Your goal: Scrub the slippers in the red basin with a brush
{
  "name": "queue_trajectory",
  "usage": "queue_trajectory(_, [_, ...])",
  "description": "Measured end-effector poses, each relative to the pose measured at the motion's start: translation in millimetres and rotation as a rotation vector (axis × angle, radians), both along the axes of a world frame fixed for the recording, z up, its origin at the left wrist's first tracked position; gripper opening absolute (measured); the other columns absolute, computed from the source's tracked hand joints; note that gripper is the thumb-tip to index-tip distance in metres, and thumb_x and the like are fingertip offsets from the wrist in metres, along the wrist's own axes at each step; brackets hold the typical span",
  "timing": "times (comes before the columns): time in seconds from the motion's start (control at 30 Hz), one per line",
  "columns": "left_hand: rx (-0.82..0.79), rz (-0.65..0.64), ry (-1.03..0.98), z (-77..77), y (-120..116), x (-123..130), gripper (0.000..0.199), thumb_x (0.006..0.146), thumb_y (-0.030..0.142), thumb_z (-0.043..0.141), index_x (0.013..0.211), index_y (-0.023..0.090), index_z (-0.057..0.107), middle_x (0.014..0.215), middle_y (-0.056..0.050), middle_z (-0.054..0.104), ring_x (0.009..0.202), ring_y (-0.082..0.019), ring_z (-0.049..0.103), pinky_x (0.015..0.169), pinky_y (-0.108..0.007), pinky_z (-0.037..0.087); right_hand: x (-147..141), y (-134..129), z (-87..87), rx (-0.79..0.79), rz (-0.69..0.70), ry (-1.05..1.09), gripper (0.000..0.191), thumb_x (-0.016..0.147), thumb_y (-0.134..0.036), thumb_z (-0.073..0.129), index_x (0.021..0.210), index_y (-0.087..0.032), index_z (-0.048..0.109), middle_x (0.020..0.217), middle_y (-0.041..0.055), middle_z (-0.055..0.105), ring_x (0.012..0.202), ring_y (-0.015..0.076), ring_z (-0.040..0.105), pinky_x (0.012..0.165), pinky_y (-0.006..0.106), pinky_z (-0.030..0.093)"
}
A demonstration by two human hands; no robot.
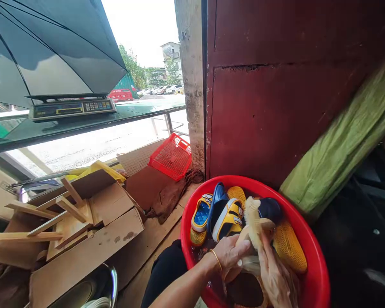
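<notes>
A red basin holds water and several sandals. My left hand, with a gold bracelet at the wrist, is closed on a pale tan sandal over the basin. Wrapped round a cream-bristled brush, my right hand is beside it, the bristles touching or close to the sandal. A blue and yellow sandal, a white and yellow sandal and a yellow sole lean inside the basin. The lower part of the held sandal is partly hidden by my hands.
Cardboard boxes with an upturned wooden stool stand at the left. A red crate lies near the pillar. A scale rests on the table beneath an umbrella. Green cloth hangs right of the dark red door.
</notes>
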State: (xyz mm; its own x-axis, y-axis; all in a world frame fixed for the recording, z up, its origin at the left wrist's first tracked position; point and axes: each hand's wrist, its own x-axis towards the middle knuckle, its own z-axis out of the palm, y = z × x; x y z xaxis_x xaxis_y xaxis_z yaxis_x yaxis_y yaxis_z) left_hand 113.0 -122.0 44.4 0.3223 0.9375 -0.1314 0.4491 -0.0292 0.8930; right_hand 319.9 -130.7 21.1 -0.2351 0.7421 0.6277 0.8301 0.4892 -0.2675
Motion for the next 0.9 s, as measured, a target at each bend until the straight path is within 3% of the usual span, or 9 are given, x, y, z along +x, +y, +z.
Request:
queue_trajectory(0.07, [0.012, 0.013, 0.044, 2.4, 0.2, 0.3, 0.075, 0.092, 0.074, 0.026, 0.115, 0.019, 0.072, 0.101, -0.010, 0.072, 0.092, -0.025, 0.064, 0.075, -0.033, 0.047, 4.5, 4.0, -5.7, 0.005, 0.023, -0.038, 0.056, 0.106, -0.043, 0.030, 0.152, -0.017, 0.047, 0.100, 0.0147, 0.077, 0.065, 0.0207, 0.071, 0.057, 0.027, 0.054])
queue_trajectory(0.17, [0.005, 0.020, 0.077, 5.1, 1.1, 4.2, 0.081, 0.093, 0.074, 0.021, 0.118, 0.016, 0.071, 0.102, -0.011, 0.073, 0.090, -0.025, 0.063, 0.076, -0.033, 0.047, 15.0, 12.5, -11.7, -0.001, -0.095, -0.023, 0.057, 0.106, -0.045, 0.032, 0.151, -0.014, 0.048, 0.104, 0.0160, 0.077, 0.072, 0.0241, 0.073, 0.058, 0.029, 0.054])
queue_trajectory(0.3, [0.009, 0.017, 0.139, 5.4, 0.0, 12.6, 0.082, 0.092, 0.076, 0.020, 0.114, 0.015, 0.071, 0.098, -0.011, 0.073, 0.086, -0.024, 0.064, 0.073, -0.032, 0.046, 23.5, 16.8, -13.5, -0.125, -0.247, 0.037, 0.061, 0.104, -0.052, 0.032, 0.149, -0.015, 0.050, 0.091, 0.0144, 0.078, 0.059, 0.0263, 0.070, 0.047, 0.032, 0.048])
queue_trajectory(0.43, [0.046, 0.036, 0.168, 2.9, -3.9, 16.6, 0.079, 0.092, 0.076, 0.022, 0.117, 0.018, 0.070, 0.095, -0.011, 0.073, 0.083, -0.024, 0.065, 0.073, -0.033, 0.046, 22.6, 17.7, -16.6, -0.213, -0.291, 0.080, 0.065, 0.104, -0.055, 0.030, 0.152, -0.013, 0.045, 0.094, 0.0155, 0.078, 0.061, 0.0285, 0.071, 0.047, 0.035, 0.049])
queue_trajectory(0.53, [0.036, 0.054, 0.152, 1.1, -5.0, 14.6, 0.077, 0.092, 0.075, 0.023, 0.124, 0.020, 0.067, 0.097, -0.010, 0.073, 0.085, -0.024, 0.066, 0.073, -0.033, 0.046, 18.4, 19.9, -23.7, -0.143, -0.241, 0.081, 0.065, 0.104, -0.053, 0.029, 0.147, -0.010, 0.051, 0.102, 0.0183, 0.077, 0.068, 0.0276, 0.072, 0.053, 0.034, 0.052])
queue_trajectory(0.6, [0.021, 0.081, 0.140, 0.6, -3.9, 11.4, 0.078, 0.092, 0.075, 0.022, 0.124, 0.020, 0.067, 0.098, -0.010, 0.073, 0.086, -0.024, 0.066, 0.073, -0.032, 0.046, 15.6, 19.0, -27.6, -0.080, -0.133, 0.046, 0.062, 0.105, -0.050, 0.029, 0.143, -0.008, 0.056, 0.105, 0.0186, 0.076, 0.073, 0.0257, 0.073, 0.058, 0.031, 0.053])
queue_trajectory(0.73, [0.010, 0.148, 0.115, -0.4, 0.6, 8.2, 0.081, 0.093, 0.074, 0.017, 0.112, 0.017, 0.071, 0.095, -0.011, 0.071, 0.086, -0.025, 0.063, 0.072, -0.033, 0.045, 15.5, 11.2, -22.2, -0.069, 0.064, -0.097, 0.054, 0.106, -0.045, 0.031, 0.144, -0.018, 0.057, 0.099, 0.0129, 0.078, 0.072, 0.0215, 0.072, 0.060, 0.029, 0.053])
queue_trajectory(0.9, [-0.029, 0.107, 0.021, -7.3, 2.0, 17.7, 0.082, 0.093, 0.073, 0.016, 0.105, 0.016, 0.073, 0.091, -0.009, 0.070, 0.084, -0.025, 0.060, 0.075, -0.035, 0.045, 22.8, 14.9, -9.0, -0.069, -0.181, 0.007, 0.059, 0.105, -0.049, 0.033, 0.148, -0.013, 0.052, 0.102, 0.0164, 0.077, 0.069, 0.0263, 0.073, 0.053, 0.033, 0.052])
